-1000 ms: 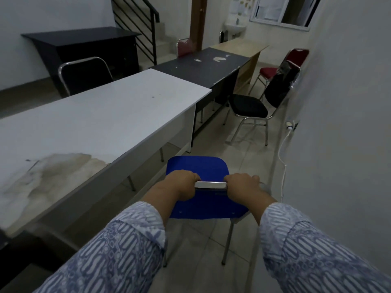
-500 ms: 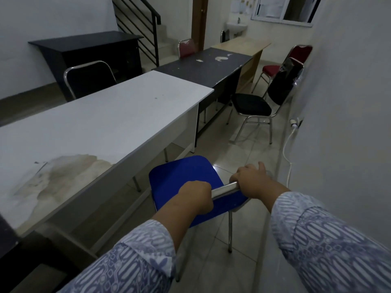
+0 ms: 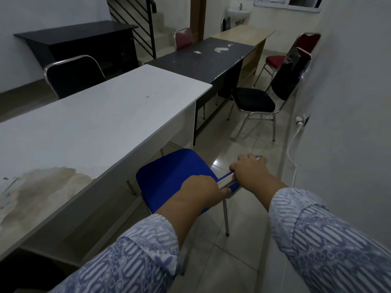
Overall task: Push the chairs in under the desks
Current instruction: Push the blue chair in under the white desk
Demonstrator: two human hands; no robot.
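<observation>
A blue chair (image 3: pixel 169 172) with a chrome frame stands beside the near edge of the white desk (image 3: pixel 95 123), its seat turned toward the desk. My left hand (image 3: pixel 201 191) and my right hand (image 3: pixel 249 170) both grip the chrome top bar of its backrest. Further along, a black chair (image 3: pixel 254 100) stands out from the dark desk (image 3: pixel 203 56), and a red chair (image 3: pixel 277 59) stands out from the wooden desk (image 3: pixel 247 34).
The right wall runs close along the aisle, with a plug and white cable (image 3: pixel 293 144) hanging down it. Beyond the white desk stand another black chair (image 3: pixel 74 75) and a black desk (image 3: pixel 74 39). A staircase and a sink are at the back.
The blue chair has swung leftward, its seat now pointing at the white desk and closer to the desk's edge. Both hands stayed on the backrest bar; my view moved forward.
</observation>
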